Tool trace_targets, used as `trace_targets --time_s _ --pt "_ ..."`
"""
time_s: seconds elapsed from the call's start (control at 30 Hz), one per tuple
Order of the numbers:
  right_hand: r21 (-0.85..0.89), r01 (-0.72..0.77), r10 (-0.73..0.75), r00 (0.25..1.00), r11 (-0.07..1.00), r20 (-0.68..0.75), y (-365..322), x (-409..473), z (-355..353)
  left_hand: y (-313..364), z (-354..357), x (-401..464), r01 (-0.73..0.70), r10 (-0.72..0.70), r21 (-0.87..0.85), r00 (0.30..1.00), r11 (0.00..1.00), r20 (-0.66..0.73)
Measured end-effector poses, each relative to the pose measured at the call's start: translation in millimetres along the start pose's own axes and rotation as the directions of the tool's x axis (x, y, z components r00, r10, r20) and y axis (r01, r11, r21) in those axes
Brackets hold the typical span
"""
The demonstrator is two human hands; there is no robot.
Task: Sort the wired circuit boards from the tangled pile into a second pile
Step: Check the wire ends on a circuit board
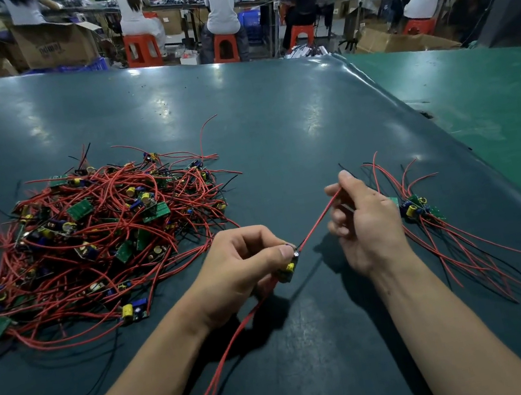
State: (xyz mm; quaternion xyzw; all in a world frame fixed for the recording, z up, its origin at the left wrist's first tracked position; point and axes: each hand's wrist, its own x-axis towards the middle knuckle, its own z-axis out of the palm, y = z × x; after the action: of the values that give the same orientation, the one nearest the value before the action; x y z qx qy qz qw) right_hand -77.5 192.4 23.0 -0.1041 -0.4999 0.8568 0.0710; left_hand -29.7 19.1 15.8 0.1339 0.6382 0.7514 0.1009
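Observation:
A big tangled pile (96, 240) of small green circuit boards with red and black wires lies at the left of the dark table (273, 118). A second, small pile (419, 209) of boards with wires fanned out lies at the right. My left hand (243, 263) pinches one board (288, 267) with a yellow capacitor, just above the table between the piles. From that board a red wire (317, 222) runs up to my right hand (364, 220), which pinches it between thumb and fingers. More red wires hang from the board toward me.
The table's right edge (451, 142) runs diagonally, with a green surface (495, 93) beyond it. Past the far edge several people sit on red stools (140, 49) at other benches, among cardboard boxes (54, 42).

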Motion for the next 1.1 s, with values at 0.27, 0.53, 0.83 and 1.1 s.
trace_targets --time_s 0.27,0.53,0.83,1.1 --pt "-0.418 -0.104 0.263 0.902 0.903 0.343 12.3 -16.2 4.1 -2.1 2.5 5.9 -0.097 0.143 0.157 0.936 0.983 -0.321" --pt "-0.379 -0.023 0.176 0.91 0.925 0.375 10.6 -16.8 3.0 -1.5 3.5 4.7 -0.083 0.127 0.171 0.956 0.982 -0.264" --pt "-0.235 -0.021 0.078 0.969 0.972 0.233 -1.2 -6.6 -0.7 -1.3 -0.5 4.5 -0.021 0.022 0.014 0.995 1.0 -0.094" --pt "-0.134 -0.077 0.094 0.987 0.988 0.132 -6.5 -0.4 -6.8 -3.1 -3.4 6.4 -0.012 0.003 -0.077 0.993 0.997 -0.121"
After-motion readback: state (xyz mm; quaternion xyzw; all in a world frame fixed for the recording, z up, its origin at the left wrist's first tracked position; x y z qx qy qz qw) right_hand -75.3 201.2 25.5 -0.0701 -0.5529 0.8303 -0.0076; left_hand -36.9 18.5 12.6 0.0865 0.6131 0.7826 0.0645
